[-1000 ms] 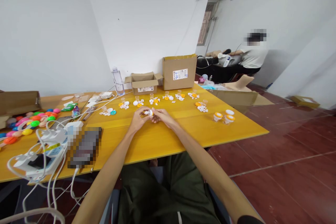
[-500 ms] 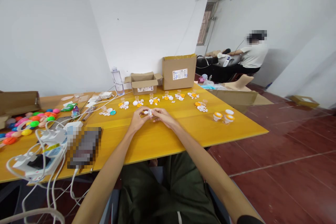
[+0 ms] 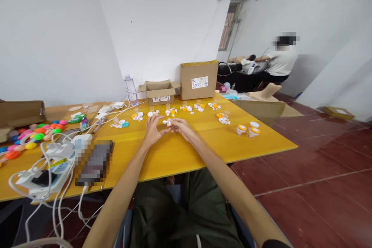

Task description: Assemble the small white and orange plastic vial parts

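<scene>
Item: one small white part (image 3: 166,122), which the right hand (image 3: 180,127) pinches, the left hand (image 3: 152,131) near, thumb and fingers spread.

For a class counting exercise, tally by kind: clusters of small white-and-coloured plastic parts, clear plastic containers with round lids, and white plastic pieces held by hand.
Part clusters: 8
Lidded containers: 3
White piece in right hand: 1
Total: 12
</scene>
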Demonstrator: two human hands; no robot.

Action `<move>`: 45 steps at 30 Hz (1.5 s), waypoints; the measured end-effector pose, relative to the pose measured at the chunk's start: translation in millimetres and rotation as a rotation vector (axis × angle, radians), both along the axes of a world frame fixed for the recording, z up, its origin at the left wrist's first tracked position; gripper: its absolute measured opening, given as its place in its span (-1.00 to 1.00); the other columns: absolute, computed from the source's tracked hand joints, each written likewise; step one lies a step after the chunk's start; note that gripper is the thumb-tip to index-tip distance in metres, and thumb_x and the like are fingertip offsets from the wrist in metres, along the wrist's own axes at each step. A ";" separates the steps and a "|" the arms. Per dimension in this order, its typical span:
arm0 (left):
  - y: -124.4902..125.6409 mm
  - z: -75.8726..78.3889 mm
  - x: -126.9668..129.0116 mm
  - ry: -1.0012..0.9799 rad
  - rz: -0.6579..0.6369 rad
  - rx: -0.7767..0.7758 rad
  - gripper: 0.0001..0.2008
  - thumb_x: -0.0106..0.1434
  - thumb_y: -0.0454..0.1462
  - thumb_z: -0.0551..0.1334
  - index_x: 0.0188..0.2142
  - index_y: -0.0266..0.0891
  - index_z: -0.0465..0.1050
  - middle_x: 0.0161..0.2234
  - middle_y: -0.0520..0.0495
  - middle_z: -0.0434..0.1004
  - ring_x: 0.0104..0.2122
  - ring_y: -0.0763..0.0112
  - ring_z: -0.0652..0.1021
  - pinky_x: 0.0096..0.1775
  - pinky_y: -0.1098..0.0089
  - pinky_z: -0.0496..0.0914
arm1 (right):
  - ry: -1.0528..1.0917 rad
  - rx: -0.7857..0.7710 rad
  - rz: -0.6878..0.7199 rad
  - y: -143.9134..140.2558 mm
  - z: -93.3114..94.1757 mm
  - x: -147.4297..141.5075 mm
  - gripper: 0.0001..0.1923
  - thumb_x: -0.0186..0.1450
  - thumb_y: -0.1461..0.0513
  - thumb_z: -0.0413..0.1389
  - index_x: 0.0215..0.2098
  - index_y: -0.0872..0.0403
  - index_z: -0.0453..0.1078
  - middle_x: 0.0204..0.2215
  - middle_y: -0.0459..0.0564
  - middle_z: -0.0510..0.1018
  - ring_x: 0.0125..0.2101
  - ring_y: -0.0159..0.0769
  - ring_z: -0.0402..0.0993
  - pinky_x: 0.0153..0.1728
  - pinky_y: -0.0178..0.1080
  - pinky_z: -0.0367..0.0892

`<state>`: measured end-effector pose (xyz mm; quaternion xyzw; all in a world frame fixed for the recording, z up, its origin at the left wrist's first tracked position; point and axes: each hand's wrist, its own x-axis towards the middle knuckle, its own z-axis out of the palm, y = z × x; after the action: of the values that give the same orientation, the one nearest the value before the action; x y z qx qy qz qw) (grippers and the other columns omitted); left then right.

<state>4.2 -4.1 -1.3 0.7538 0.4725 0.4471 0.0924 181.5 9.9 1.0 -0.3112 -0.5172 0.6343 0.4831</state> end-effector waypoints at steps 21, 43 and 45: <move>21.9 -7.3 -18.5 -0.628 0.056 -0.241 -0.74 0.09 -0.18 0.33 -0.20 -0.16 0.51 -0.31 -0.04 0.58 -0.31 0.31 0.58 -0.25 0.33 0.46 | -0.102 0.049 -0.159 12.0 -15.4 -3.6 -0.63 -0.11 0.20 0.42 -0.37 0.05 0.42 -0.34 -0.08 0.57 -0.30 -0.30 0.54 -0.12 -0.18 0.46; 10.8 3.1 -15.1 -0.619 -0.002 -0.197 -0.63 0.22 0.05 0.21 -0.32 -0.18 0.59 -0.33 -0.09 0.63 -0.25 0.23 0.58 -0.33 0.35 0.44 | -0.461 0.406 -0.078 13.5 -24.2 -9.0 -0.71 -0.08 0.26 0.36 -0.37 0.03 0.47 -0.38 -0.12 0.60 -0.33 -0.29 0.49 -0.16 -0.18 0.38; 9.2 4.8 -13.5 -0.584 -0.027 -0.178 -0.62 0.23 0.05 0.21 -0.29 -0.19 0.60 -0.33 -0.09 0.64 -0.22 0.21 0.58 -0.28 0.32 0.46 | -0.472 0.410 -0.091 13.0 -23.7 -9.6 -0.69 -0.08 0.27 0.37 -0.36 0.04 0.46 -0.38 -0.12 0.59 -0.33 -0.29 0.48 -0.16 -0.19 0.36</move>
<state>-9.2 5.1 3.5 0.5885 0.4531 0.6005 0.2962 171.9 22.9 -22.7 -0.3687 -0.7178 0.4046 0.4302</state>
